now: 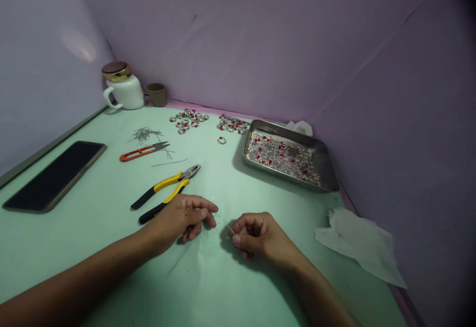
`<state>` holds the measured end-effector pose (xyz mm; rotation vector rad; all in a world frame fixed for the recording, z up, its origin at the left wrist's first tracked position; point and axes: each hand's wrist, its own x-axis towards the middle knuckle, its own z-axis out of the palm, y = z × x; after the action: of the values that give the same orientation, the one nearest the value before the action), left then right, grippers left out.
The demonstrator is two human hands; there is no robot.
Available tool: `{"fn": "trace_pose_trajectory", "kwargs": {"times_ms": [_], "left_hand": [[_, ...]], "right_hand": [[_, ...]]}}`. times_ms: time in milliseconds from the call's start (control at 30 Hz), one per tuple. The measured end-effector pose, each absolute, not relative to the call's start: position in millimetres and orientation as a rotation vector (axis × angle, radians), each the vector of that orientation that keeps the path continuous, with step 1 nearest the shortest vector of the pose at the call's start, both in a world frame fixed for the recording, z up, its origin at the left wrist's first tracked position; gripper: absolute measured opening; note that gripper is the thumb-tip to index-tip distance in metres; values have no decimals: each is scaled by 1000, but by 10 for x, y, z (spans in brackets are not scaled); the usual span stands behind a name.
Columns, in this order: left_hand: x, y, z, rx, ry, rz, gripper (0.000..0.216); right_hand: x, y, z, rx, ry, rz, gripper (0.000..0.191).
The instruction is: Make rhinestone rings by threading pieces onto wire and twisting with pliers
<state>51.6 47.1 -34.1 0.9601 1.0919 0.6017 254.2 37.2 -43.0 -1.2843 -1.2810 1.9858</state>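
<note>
My left hand (191,217) is closed, thumb against the fingers, on a thin wire (181,255) whose long tail slants down toward me over the table. A short tip shows past its fingertips. Between thumb and forefinger, my right hand (256,235) pinches a thin, straight, needle-like wire (230,228) that points up and left toward the other hand. Whether both are one piece I cannot tell. Just beyond my left hand lie pliers (173,188) with yellow and black handles, their jaws pointing away to the right.
A metal tray (290,177) of beads stands at right, tissue (357,237) nearer me. Beaded rings (189,120) lie in piles at the back. Orange snips (143,152), wire pieces (143,134), a phone (55,175), a white mug (128,93) and a brown cup (156,95) are leftward.
</note>
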Motion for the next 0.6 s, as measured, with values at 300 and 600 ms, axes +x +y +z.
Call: {"fn": "trace_pose_trajectory", "kwargs": {"times_ms": [300, 600], "left_hand": [[534, 473, -313, 970, 1117, 586, 21], [585, 444, -302, 1056, 1242, 543, 15]], "right_hand": [[2533, 357, -433, -1277, -1312, 1986, 34], [2581, 361, -535, -1198, -1441, 1929, 39]]}}
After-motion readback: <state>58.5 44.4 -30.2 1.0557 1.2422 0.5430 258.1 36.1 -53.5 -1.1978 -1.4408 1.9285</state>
